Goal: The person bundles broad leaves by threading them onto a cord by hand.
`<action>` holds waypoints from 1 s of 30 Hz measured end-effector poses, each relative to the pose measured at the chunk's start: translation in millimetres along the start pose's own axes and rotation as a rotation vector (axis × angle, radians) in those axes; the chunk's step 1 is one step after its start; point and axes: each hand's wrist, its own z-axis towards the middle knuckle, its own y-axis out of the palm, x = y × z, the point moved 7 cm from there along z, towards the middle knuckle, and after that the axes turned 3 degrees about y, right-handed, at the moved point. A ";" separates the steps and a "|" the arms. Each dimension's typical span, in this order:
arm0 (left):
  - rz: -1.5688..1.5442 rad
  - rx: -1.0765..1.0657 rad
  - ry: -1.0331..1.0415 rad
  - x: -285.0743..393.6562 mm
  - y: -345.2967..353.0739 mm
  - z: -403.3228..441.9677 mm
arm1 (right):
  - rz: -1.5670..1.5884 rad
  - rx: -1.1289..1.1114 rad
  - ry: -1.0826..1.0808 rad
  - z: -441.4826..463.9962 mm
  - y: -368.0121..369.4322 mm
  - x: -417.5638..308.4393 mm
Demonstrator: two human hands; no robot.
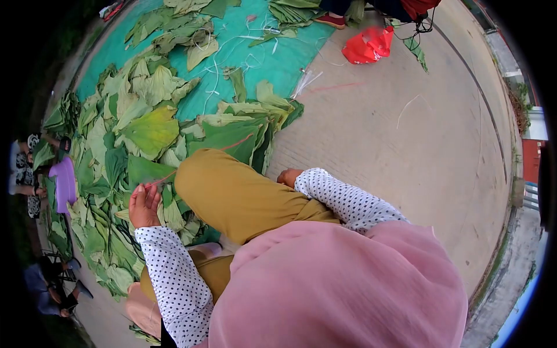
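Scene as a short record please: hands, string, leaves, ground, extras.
Left hand: holds a red string at the fingertips
Right hand: beyond the bent knee, partly hidden; grip unclear
String: partly hidden by the knee; visible again across a leaf stack
Leaves: many, mostly green; one large yellowing leaf
Ground: green sheet beside bare pavement
Extras: red bag on pavement
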 end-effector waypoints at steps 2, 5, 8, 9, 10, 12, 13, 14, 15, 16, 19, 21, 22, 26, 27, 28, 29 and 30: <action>0.077 -0.009 -0.002 4.8 3.0 -1.8 | 0.056 0.046 -0.022 8.1 -29.5 -11.7; 0.204 -0.053 0.028 13.0 -11.7 -5.4 | 0.152 0.305 -0.097 7.7 -89.5 -47.9; 0.227 -0.042 0.079 19.7 -26.4 -3.0 | 0.270 0.449 -0.196 1.1 -134.7 -83.8; 0.202 -0.030 0.085 27.9 -33.2 -6.0 | 0.285 0.472 -0.226 -14.3 -150.2 -106.2; 0.182 -0.027 0.099 32.3 -35.6 -6.1 | 0.311 0.481 -0.264 -23.7 -161.3 -126.1; 0.143 -0.031 0.116 34.0 -39.5 -7.4 | 0.272 0.506 -0.379 -34.6 -174.9 -157.5; 0.107 -0.039 0.116 29.4 -40.5 -7.6 | 0.267 0.531 -0.429 -40.5 -180.1 -172.3; 0.068 -0.038 0.114 24.2 -42.9 -7.1 | 0.260 0.546 -0.485 -45.6 -185.6 -188.1; 0.039 -0.012 0.135 22.3 -47.2 -5.2 | 0.267 0.538 -0.519 -50.2 -189.5 -204.1; 0.002 -0.006 0.080 12.4 -50.0 -3.1 | 0.244 0.526 -0.544 -51.6 -188.4 -221.2; -0.064 -0.012 0.029 7.1 -47.1 -10.0 | 0.123 0.591 -0.591 -70.7 -190.2 -261.6; -0.076 -0.044 0.051 13.6 -41.3 -10.9 | 0.107 0.575 -0.644 -67.0 -185.1 -279.8; -0.089 -0.036 0.053 15.1 -41.3 -12.2 | 0.110 0.563 -0.684 -66.1 -181.8 -289.2; -0.122 -0.063 0.029 8.4 -43.4 -9.5 | 0.003 0.467 -0.710 -63.4 -168.0 -318.8; -0.091 -0.077 0.023 5.5 -43.1 -7.1 | -0.003 0.460 -0.710 -64.7 -168.9 -326.0; -0.058 -0.092 0.019 3.9 -42.3 -4.7 | -0.047 0.391 -0.745 -66.5 -165.8 -336.1; -0.047 -0.098 0.016 2.3 -41.9 -3.0 | -0.087 0.323 -0.777 -67.9 -162.1 -344.2; -0.049 -0.099 0.014 2.6 -41.7 -4.5 | -0.089 0.321 -0.776 -67.5 -162.9 -349.1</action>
